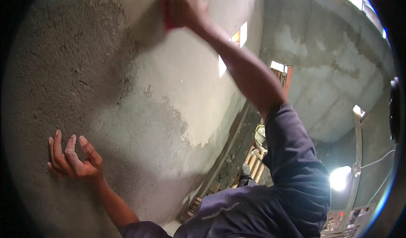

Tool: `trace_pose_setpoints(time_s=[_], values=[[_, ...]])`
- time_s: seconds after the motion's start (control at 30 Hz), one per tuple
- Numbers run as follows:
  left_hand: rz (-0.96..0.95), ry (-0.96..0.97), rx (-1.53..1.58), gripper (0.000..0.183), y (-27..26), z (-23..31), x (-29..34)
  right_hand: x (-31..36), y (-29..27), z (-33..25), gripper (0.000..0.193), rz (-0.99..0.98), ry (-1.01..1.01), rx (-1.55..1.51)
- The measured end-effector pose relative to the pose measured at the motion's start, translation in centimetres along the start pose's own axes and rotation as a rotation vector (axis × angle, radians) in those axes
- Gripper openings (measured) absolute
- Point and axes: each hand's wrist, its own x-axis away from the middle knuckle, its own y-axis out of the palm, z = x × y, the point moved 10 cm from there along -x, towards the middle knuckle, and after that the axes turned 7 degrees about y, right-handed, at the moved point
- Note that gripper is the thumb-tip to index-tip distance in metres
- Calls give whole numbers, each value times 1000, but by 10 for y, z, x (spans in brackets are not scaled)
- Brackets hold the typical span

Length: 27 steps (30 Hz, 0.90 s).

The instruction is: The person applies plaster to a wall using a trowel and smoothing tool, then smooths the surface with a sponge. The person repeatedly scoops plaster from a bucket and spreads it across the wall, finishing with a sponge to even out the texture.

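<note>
My right hand (186, 9) is raised high and closed round a red plastering float (169, 12), which lies against the wall; hand and float are a little blurred. Around the float the wall (186, 81) carries a pale, smooth coat. Further left the plaster (63, 64) is darker and rough, with a ragged border between the two. Low on the left, my left hand (76, 157) is beside the rough wall, fingers apart and slightly bent, with nothing in it. Pale residue coats some of its fingers. Whether it presses on the wall I cannot tell.
Below me are bamboo poles (255, 167) and a bucket (261, 134). A bright lamp (341, 178) glows beside a wooden post (354, 162) with a cable. Another patchy grey wall (321, 69) rises on the right. Small openings (242, 34) let in light.
</note>
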Motion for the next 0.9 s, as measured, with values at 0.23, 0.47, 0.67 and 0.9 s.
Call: trace_pose_setpoints(time_s=[0.23,0.47,0.67,0.9], values=[[18,37,12,28,-2,3,-7,120,34,18,43,397,-43,-499],[-53,31,-42,25,-2,3,-5,108,17,-32,52,368,-139,-546],[-36,74,-40,25,-1,4,-8,79,77,61,36,140,199,-360],[-88,72,-86,28,-1,-1,-1,119,43,-17,39,447,-105,-689]])
